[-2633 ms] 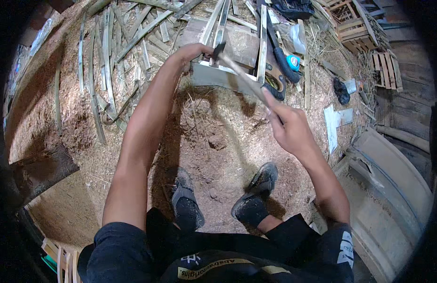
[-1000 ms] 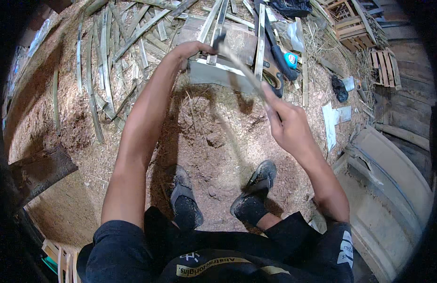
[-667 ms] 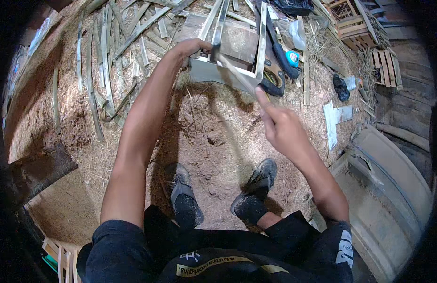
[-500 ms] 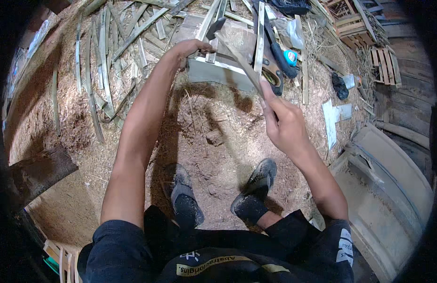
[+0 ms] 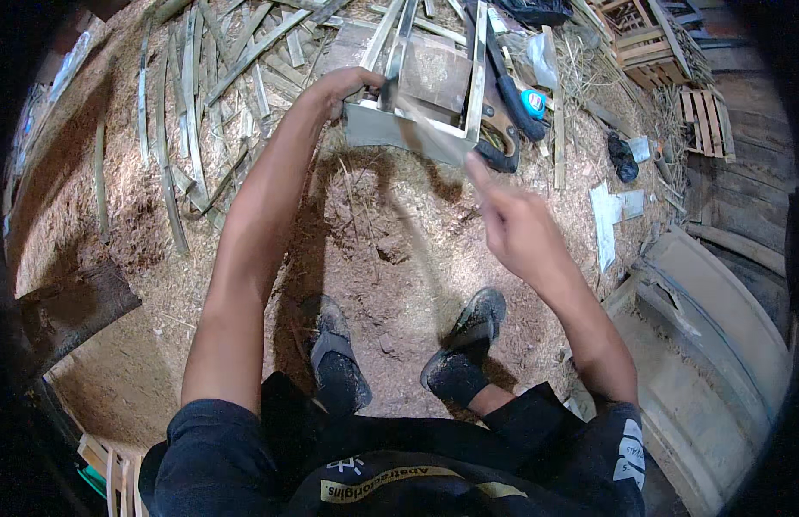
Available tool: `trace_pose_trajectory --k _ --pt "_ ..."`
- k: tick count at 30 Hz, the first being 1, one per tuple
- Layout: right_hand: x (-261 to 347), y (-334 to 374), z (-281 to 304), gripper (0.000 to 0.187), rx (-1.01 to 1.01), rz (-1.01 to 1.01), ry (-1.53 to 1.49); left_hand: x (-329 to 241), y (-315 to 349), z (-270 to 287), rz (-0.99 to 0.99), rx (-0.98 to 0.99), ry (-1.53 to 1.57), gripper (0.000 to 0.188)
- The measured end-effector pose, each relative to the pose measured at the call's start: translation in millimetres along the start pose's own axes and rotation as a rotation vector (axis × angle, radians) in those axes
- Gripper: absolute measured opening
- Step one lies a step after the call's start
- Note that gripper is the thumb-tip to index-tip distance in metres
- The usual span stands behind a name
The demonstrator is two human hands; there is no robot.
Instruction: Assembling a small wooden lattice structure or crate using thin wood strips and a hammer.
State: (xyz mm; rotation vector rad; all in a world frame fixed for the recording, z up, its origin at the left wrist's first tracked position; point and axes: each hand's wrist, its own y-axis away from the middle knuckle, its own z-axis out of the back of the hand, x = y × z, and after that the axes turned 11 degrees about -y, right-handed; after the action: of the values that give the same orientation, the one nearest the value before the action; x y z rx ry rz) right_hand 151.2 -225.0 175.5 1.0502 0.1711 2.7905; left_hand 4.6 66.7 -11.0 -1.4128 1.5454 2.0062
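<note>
Hammer [image 5: 434,130] is clamped in right hand [image 5: 517,226], wooden frame [image 5: 375,129] apparently steadied by left hand [image 5: 341,89], whose grip can't be told.

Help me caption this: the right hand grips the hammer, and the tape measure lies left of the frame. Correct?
Not quite: the head view shows the tape measure lying right of the frame, not left. The right hand does grip the hammer.
</note>
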Motion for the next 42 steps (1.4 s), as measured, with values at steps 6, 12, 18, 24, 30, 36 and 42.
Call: trace_pose_trajectory --k 6,12,18,24,30,36,42 --pt "-8 2 0 0.060 -0.099 0.067 0.012 -6 4 -16 -0.036 0.009 0.057 0.032" --pt "-6 4 -3 0.061 -0.126 0.122 0.039 0 -5 -6 -0.036 -0.032 -0.156 0.039" --pt "-7 3 -3 0.058 -0.107 0.062 0.025 5 -10 -3 -0.077 0.023 -0.006 0.030" --pt "-6 5 -8 0.058 -0.062 0.066 -0.003 -7 4 -11 0.069 -0.034 -0.004 0.036" --pt "9 -6 -9 0.057 -0.033 0.014 -0.024 9 -4 19 -0.097 -0.118 -0.214 0.039" --pt "-14 0 -11 0.049 -0.076 -0.027 -0.118 2 1 3 0.030 -0.068 -0.109 0.047" --pt "-75 -22 -27 0.045 -0.485 -0.084 -0.126 0 1 -9 -0.001 -0.104 0.115 0.060"
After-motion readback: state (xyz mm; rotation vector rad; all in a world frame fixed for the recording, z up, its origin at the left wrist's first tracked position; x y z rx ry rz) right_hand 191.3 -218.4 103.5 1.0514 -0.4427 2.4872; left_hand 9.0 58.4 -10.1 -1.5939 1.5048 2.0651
